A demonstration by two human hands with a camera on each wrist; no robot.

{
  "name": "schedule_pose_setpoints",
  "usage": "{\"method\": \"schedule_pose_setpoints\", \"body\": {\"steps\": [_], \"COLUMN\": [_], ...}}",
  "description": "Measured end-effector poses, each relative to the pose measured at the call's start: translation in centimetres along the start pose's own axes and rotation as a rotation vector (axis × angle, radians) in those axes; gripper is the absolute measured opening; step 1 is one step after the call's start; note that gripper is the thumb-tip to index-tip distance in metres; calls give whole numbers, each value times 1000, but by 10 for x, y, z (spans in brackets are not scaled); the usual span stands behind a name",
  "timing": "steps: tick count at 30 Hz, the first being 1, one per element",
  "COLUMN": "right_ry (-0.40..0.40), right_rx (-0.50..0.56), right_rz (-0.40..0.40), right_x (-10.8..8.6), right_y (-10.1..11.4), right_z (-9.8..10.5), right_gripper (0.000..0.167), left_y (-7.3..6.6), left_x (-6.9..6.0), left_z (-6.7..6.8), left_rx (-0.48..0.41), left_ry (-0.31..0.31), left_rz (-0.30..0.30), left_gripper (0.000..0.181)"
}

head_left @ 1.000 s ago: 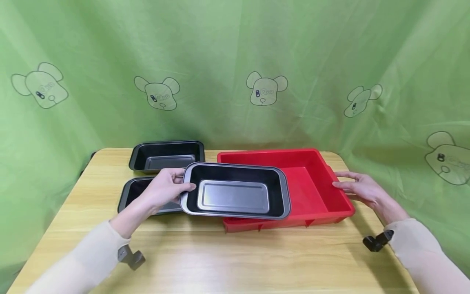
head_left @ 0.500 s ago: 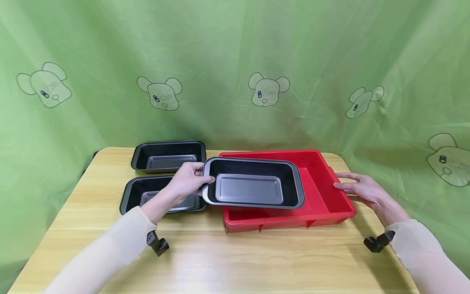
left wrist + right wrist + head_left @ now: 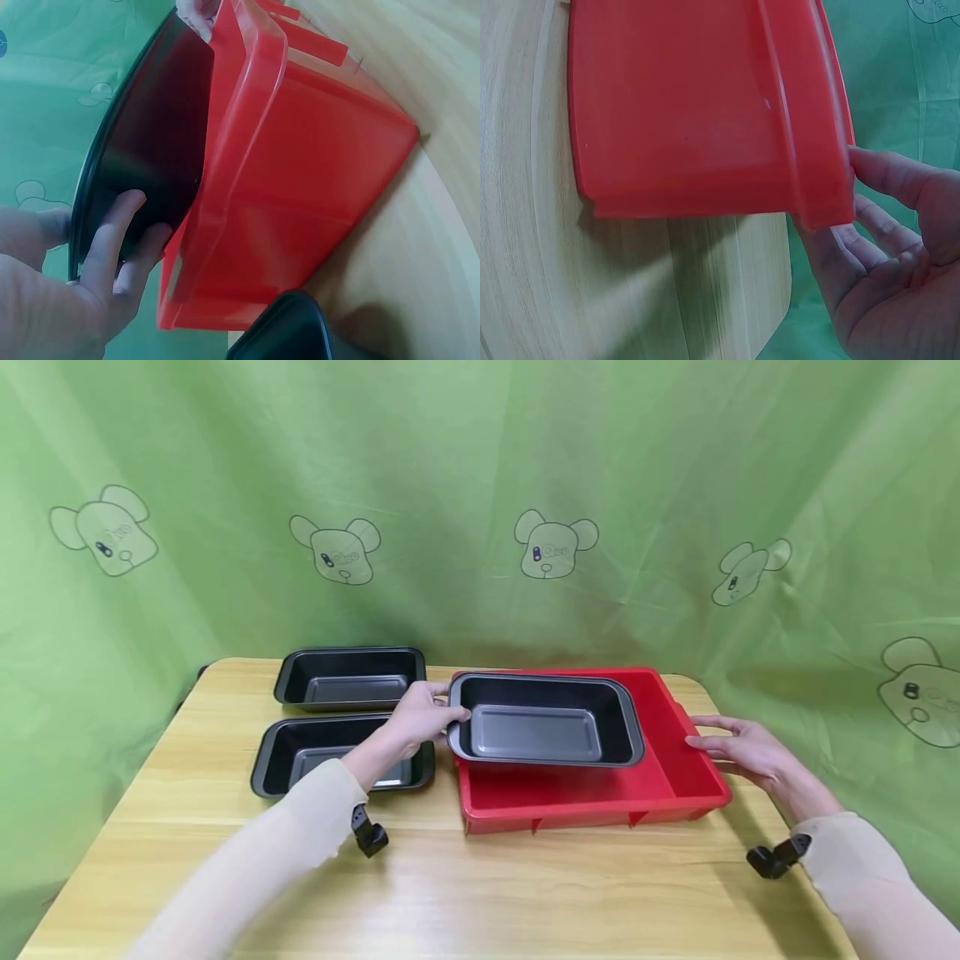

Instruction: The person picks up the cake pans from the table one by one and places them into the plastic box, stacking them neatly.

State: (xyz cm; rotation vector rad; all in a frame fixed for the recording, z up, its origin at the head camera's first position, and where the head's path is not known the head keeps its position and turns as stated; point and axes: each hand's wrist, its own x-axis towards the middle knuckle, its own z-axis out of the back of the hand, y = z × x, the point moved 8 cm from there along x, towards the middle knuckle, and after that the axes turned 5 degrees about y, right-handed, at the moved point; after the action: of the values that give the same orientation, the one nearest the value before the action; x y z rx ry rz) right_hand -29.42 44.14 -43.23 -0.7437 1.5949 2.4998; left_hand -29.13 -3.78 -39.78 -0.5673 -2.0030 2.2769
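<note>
My left hand (image 3: 420, 718) pinches the left end of a black loaf pan (image 3: 536, 732), thumb over the rim. The pan hangs level above the left part of a red tray (image 3: 577, 818). In the left wrist view, fingers of the left hand (image 3: 82, 281) lie against the pan's outer side (image 3: 154, 142), beside the tray's wall (image 3: 300, 165). At the tray's right rim, my right hand (image 3: 757, 756) holds on with the thumb on top. The right wrist view shows this hand (image 3: 900, 255) around the red rim (image 3: 821, 135).
Two more black loaf pans stand at the table's left, one at the back (image 3: 356, 689) and one in front (image 3: 296, 760), partly behind my left forearm. A green curtain (image 3: 450, 468) hangs behind the wooden table (image 3: 525, 893).
My left hand has carried the pan right and slightly back, further over the tray. The front left pan shows more fully. My right hand has stayed at the rim.
</note>
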Motion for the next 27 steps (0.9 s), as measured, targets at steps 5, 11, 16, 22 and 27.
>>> {"method": "schedule_pose_setpoints", "body": {"steps": [5, 11, 16, 22, 27], "right_ry": [3, 6, 7, 7, 9], "right_rx": [-4, -2, -4, 1, 5], "right_rz": [3, 0, -9, -11, -7], "right_x": [0, 2, 1, -1, 0], "right_y": [1, 0, 0, 1, 1], "right_z": [0, 1, 2, 2, 2], "right_gripper": [72, 71, 73, 69, 65], "left_y": [3, 5, 4, 4, 7], "left_x": [11, 27, 37, 44, 46], "left_z": [-10, -20, -30, -45, -55], "left_rx": [-7, -14, -7, -38, -30], "left_ry": [4, 16, 8, -6, -1], "left_rz": [20, 27, 29, 28, 63], "left_gripper": [44, 43, 38, 32, 34]}}
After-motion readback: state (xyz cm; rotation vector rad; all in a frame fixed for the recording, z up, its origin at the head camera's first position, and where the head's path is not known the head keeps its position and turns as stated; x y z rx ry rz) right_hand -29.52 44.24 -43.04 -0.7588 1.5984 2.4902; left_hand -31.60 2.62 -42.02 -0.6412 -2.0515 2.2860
